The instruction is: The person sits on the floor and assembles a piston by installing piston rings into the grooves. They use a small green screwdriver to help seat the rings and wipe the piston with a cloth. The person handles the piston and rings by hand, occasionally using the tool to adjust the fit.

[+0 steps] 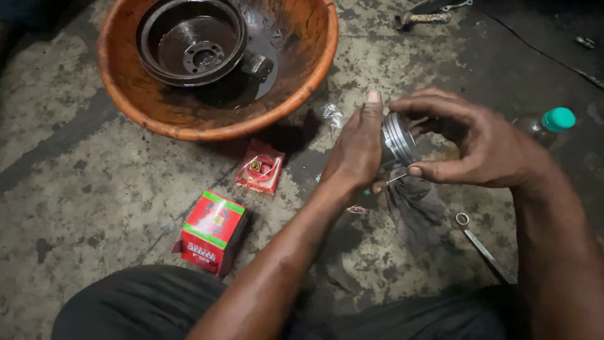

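Both hands meet over the stained concrete floor [82, 170], below the orange basin [302, 82]. The left hand [357, 151] and right hand [484, 148] close around 1 grooved metal piston [397, 140], held between them. It looks stiff, heavy and probably oily; its ringed skirt seems the safest hold.

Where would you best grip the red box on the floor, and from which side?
Grip the red box across its two upright side faces, coming from above. It stands tilted on the floor with its green-edged top face up and open space around it, apart from both hands.
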